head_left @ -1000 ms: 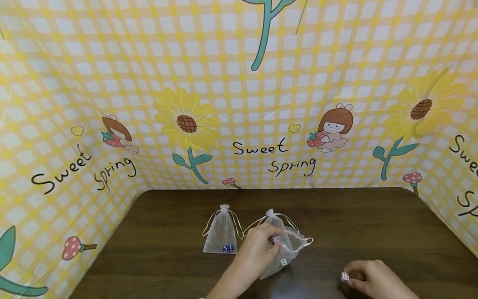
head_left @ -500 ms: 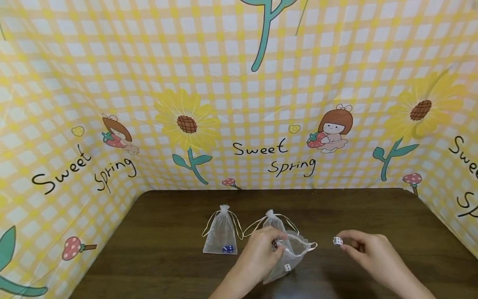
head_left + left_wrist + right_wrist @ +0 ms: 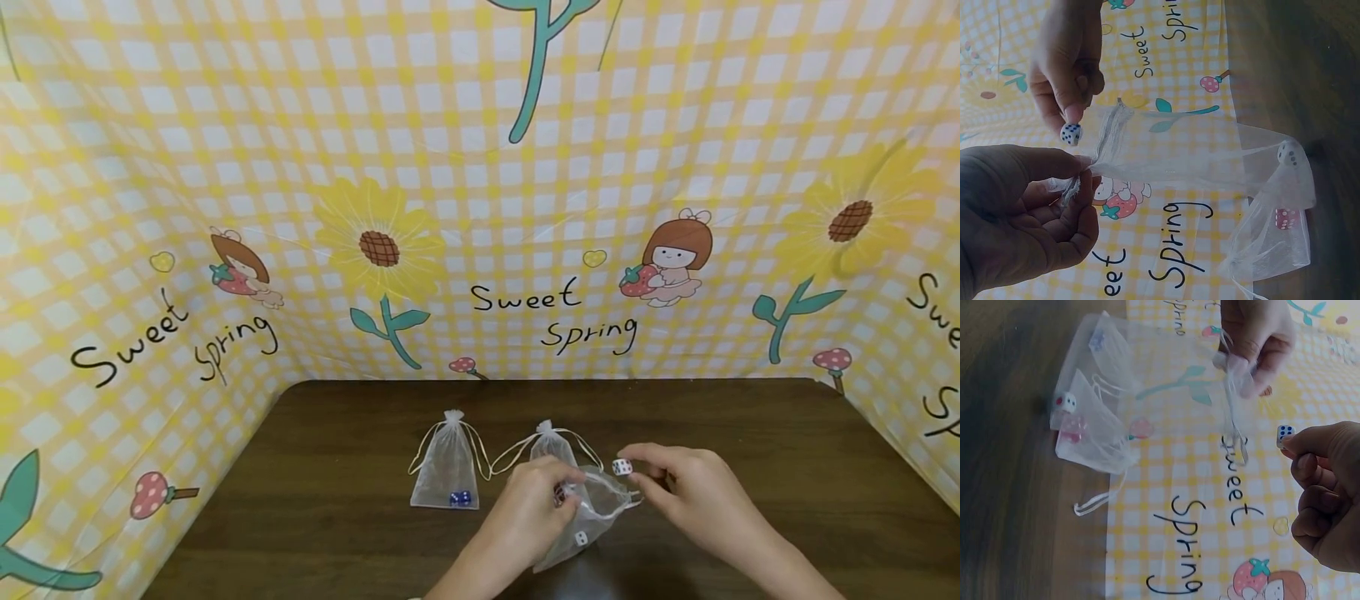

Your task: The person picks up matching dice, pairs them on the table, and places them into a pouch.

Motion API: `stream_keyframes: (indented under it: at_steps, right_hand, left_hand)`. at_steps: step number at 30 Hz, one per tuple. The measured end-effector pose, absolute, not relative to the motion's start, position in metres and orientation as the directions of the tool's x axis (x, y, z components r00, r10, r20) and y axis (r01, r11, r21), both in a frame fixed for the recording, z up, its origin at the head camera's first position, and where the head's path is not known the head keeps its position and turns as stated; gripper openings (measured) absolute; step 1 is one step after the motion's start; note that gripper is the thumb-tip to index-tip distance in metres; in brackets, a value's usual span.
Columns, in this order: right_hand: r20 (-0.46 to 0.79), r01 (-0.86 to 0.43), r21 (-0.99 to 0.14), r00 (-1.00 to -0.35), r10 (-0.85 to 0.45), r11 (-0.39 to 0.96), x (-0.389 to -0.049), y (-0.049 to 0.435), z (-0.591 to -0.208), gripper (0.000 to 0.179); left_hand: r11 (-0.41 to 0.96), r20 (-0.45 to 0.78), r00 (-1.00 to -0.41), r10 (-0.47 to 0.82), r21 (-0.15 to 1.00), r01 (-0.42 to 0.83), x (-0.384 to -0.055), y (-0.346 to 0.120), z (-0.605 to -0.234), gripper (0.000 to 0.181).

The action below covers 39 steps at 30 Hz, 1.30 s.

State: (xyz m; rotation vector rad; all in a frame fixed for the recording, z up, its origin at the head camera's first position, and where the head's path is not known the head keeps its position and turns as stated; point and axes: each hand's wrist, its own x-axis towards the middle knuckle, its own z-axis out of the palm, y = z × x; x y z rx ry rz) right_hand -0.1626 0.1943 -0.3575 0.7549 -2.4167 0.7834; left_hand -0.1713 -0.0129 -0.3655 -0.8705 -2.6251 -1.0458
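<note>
My left hand (image 3: 528, 500) pinches the mouth of a sheer white drawstring pouch (image 3: 1179, 150), which hangs open. A white die (image 3: 1287, 153) lies in its bottom corner. Between thumb and forefinger, my right hand (image 3: 701, 487) holds another white die (image 3: 622, 467), with dark and red dots. That die is just outside the pouch's mouth, at its right side in the head view; the left wrist view has it close by the left fingertips.
A closed pouch (image 3: 546, 450) stands behind my left hand, with red dice (image 3: 1285, 219) seen through its mesh. Left of it lies another closed pouch (image 3: 444, 467) with blue dice (image 3: 460, 498). Yellow checked cloth (image 3: 487, 208) walls in the dark wooden table (image 3: 322, 475).
My right hand has lifted the die from low on the right and carried it left to the pouch's mouth. The left hand shifted slightly right, and the mouth has spread wider.
</note>
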Motion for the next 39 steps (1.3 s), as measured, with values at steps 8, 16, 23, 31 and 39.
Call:
stream_keyframes:
  at_steps: [8,16,23,31,39]
  right_hand:
    - [0.561,-0.636,-0.371,-0.734,-0.383,0.677,-0.162,0.185,-0.362,0.025]
    - [0.561,-0.649,-0.375,-0.728,-0.395,0.662,-0.162,0.184,-0.366,0.023]
    - [0.573,-0.661,-0.384,-0.718,-0.395,0.645,-0.162,0.186,-0.368,0.026]
    - [0.598,-0.638,-0.468,-0.738,-0.312,0.611,-0.159,0.196,-0.367,0.027]
    - [0.469,-0.491,-0.672,-0.862,-0.194,0.554,-0.162,0.214,-0.376,0.019]
  left_hand:
    - [0.568,0.378,-0.800,0.466,0.565,0.598,-0.172,-0.012,-0.363,0.021]
    - [0.564,0.395,-0.790,0.469,0.554,0.612,-0.172,-0.011,-0.361,0.020]
    - [0.578,0.428,-0.773,0.468,0.513,0.634,-0.173,-0.011,-0.360,0.019]
    - [0.607,0.437,-0.775,0.456,0.484,0.630,-0.172,-0.011,-0.359,0.021]
    - [0.593,0.468,-0.761,0.450,0.480,0.646,-0.173,-0.010,-0.360,0.020]
